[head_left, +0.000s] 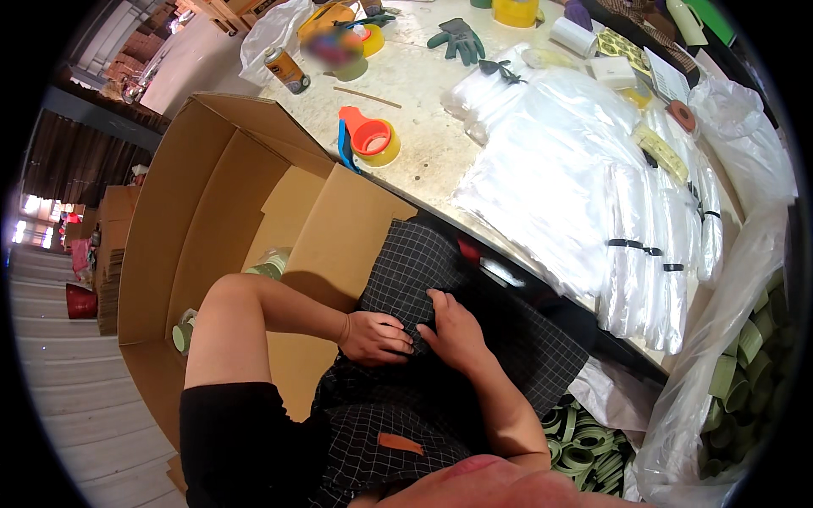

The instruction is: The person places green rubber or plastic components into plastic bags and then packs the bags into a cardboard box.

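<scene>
Both hands rest at my lap, over a dark apron with a white grid pattern (415, 262). My left hand (373, 337) has its fingers curled in against the cloth; whether anything is inside them is hidden. Close beside it, my right hand (457, 332) lies on the apron with thumb and forefinger apart, and no object shows in it. To the left stands a large open cardboard box (182, 212), reaching under my left arm. Inside it, pale green rolls (182, 334) show in part.
Ahead is a worktable (423, 161) with an orange-and-yellow tape dispenser (373, 140), a spray can (286, 69) and a grey-green glove (457, 41). Stacked clear plastic bags (542, 178) cover its right side. Green curled strips (584, 449) fill plastic sacks at lower right.
</scene>
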The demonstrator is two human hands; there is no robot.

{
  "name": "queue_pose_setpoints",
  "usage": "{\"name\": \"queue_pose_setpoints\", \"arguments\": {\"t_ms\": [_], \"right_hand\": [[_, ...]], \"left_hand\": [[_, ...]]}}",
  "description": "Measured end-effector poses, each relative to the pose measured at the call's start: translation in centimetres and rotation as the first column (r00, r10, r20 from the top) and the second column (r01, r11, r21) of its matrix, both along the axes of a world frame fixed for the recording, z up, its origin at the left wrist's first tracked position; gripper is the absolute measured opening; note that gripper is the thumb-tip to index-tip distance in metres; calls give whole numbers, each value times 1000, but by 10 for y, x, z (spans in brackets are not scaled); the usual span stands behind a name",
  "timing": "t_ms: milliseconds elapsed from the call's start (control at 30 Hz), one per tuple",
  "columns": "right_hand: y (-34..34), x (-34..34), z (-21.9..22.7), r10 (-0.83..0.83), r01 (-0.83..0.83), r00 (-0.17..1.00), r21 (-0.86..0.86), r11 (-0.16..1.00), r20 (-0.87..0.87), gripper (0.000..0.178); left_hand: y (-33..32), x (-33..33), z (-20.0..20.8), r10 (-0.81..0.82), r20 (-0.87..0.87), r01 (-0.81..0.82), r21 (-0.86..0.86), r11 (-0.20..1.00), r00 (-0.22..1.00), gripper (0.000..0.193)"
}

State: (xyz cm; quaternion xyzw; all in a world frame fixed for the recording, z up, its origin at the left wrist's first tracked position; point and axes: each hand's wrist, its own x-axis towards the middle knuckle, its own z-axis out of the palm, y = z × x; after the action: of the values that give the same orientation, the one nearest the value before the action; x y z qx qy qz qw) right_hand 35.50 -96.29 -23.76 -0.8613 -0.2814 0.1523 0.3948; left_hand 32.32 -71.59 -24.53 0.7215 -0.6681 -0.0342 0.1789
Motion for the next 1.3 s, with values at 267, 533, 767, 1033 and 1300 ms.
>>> {"name": "queue_pose_setpoints", "arguments": {"t_ms": [267, 533, 767, 1033, 1300], "right_hand": [[3, 3, 0, 35, -38, 991, -16, 999, -130, 56], [-5, -1, -2, -4, 3, 996, -19, 1000, -84, 60], [-1, -3, -1, -4, 3, 995, -7, 1000, -104, 60], [-2, -5, -11, -15, 15, 998, 7, 1000, -53, 62], [-3, -2, -4, 0, -3, 992, -22, 1000, -126, 60]], "left_hand": [[2, -14, -3, 75, -17, -74, 41, 996, 997, 44], [-7, -5, 5, 54, 60, -57, 46, 997, 997, 45], [-3, -9, 6, 67, 64, -71, 73, 995, 996, 45], [-5, -9, 3, 67, 83, -72, 62, 995, 994, 46], [-7, -8, 7, 65, 74, -70, 65, 995, 995, 45]]}}
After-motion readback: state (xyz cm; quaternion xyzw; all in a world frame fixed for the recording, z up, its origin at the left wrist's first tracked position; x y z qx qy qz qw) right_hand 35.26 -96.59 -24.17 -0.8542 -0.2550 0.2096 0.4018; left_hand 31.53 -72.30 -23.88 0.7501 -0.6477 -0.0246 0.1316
